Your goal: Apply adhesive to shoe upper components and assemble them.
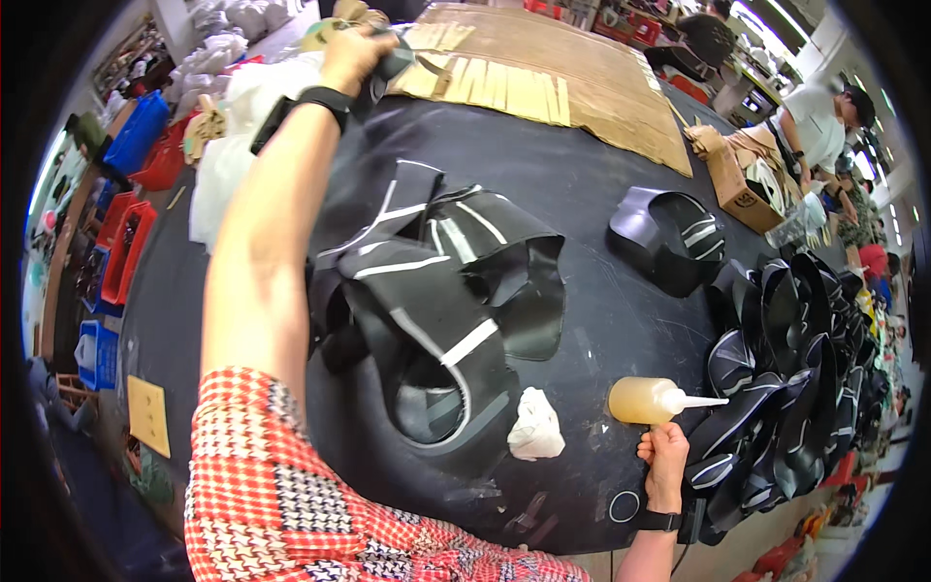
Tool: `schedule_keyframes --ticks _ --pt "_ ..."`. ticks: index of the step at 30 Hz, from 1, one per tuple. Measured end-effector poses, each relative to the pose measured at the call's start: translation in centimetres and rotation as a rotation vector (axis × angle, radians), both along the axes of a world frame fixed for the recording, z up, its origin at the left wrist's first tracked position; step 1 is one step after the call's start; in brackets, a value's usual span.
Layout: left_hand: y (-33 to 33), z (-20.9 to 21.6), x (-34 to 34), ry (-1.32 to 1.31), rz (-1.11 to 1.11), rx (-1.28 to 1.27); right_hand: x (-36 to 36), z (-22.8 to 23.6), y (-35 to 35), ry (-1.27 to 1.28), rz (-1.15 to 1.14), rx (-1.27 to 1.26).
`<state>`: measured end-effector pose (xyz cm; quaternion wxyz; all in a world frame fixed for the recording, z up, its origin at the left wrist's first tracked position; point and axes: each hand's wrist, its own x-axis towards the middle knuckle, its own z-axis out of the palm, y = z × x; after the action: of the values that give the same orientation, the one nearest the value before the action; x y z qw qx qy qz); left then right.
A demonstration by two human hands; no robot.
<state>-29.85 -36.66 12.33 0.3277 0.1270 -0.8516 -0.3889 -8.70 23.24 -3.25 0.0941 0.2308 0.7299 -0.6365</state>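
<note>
My left hand (354, 60) reaches to the far edge of the table, its fingers closed around a grey-dark piece (394, 64) whose kind I cannot make out. Near the front right, my right hand (665, 454) is curled into a fist; what it holds, if anything, is hidden. Just beyond its knuckles is a squeeze bottle (642, 401) of yellowish liquid, its white nozzle pointing right. Between my arms lies a loose heap of black sheet pieces (427, 262) with pale strips along their edges. A crumpled white cloth or tissue (536, 425) rests beside the heap.
A curved black piece (667, 238) stands at the right, near a large pile of similar pieces (786, 378). Cardboard (621, 92) with pale strips (495, 82) covers the far side. A co-worker (815, 126) stands beyond a cardboard box (742, 184). White plastic bags (228, 179) lie left.
</note>
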Motion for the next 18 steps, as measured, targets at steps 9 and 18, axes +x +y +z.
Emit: schedule_keyframes --ticks 9,18 --pt "12.9 14.4 30.4 0.238 -0.091 -0.185 4.2 5.3 -2.7 0.129 0.362 -0.385" --pt "36.5 -9.5 44.9 -0.058 -0.231 1.193 8.5 6.1 -9.0 0.05 1.128 -0.671"
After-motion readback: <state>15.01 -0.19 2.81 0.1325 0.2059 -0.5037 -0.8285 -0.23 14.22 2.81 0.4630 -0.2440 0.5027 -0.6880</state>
